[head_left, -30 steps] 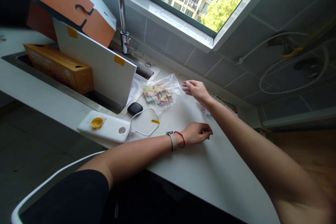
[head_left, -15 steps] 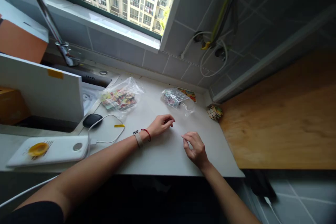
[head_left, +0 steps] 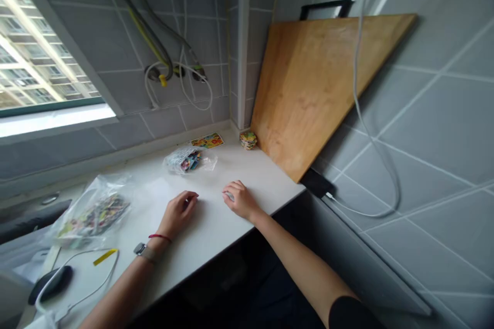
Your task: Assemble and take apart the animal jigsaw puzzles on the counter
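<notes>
My left hand [head_left: 179, 214] rests over the white countertop with loosely curled fingers. I see nothing in it. To its right is my right hand [head_left: 240, 199], also curled; a pale patch shows between thumb and fingers, and no object can be made out there. Beyond the hands lies a clear plastic bag [head_left: 187, 160] holding small colourful printed pieces. A larger clear bag [head_left: 94, 216] of similar pieces is to the left of my left hand. At the back are a flat colourful printed card [head_left: 208, 140] and a small stack of patterned pieces [head_left: 248, 139].
A large wooden board [head_left: 304, 87] leans against the tiled wall on the right, with a white cable hanging before it. At the lower left are a black rounded device [head_left: 51, 284], a looped white cable and yellow tape [head_left: 104, 256]. The countertop's front edge runs below my hands.
The view has swung to the right, bringing the whole wooden board into sight and the tap out of it. Both hands stay curled over the countertop, and the bags appear unmoved on it.
</notes>
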{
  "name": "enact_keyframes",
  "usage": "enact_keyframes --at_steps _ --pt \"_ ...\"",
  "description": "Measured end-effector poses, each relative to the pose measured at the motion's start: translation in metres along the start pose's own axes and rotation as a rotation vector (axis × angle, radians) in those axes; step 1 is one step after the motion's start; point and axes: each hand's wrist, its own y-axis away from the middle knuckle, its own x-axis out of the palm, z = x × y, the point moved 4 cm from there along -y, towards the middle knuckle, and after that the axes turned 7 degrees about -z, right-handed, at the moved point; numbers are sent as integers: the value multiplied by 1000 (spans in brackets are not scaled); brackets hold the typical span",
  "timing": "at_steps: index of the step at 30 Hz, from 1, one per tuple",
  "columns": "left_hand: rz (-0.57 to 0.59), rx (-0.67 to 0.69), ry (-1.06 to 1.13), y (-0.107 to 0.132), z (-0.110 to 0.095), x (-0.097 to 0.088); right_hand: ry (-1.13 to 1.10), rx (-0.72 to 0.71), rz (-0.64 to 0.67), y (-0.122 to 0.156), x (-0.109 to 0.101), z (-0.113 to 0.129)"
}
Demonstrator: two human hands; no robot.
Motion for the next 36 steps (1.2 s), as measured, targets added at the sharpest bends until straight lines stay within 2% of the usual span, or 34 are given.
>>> enact_keyframes --at_steps 3,6,13,24,27,30,33,36 --pt "37 141 -171 1 -12 4 -19 26 -12 1 -1 -4" --pt "60 202 -310 2 -18 8 -36 46 6 2 0 -7" --pt "71 208 -491 3 -18 12 -78 39 96 6 0 -11" --pt "57 177 -493 4 -14 13 -30 44 203 5 -1 -6" --pt "17 199 -462 6 -10 13 -59 50 289 -12 2 1" --pt "-36 168 -404 6 -6 13 -126 18 329 -51 11 8" --pt "-74 165 -338 6 -10 10 -92 -27 344 -92 32 9" --pt "-100 148 -275 7 -11 6 -52 -27 302 -114 56 2"
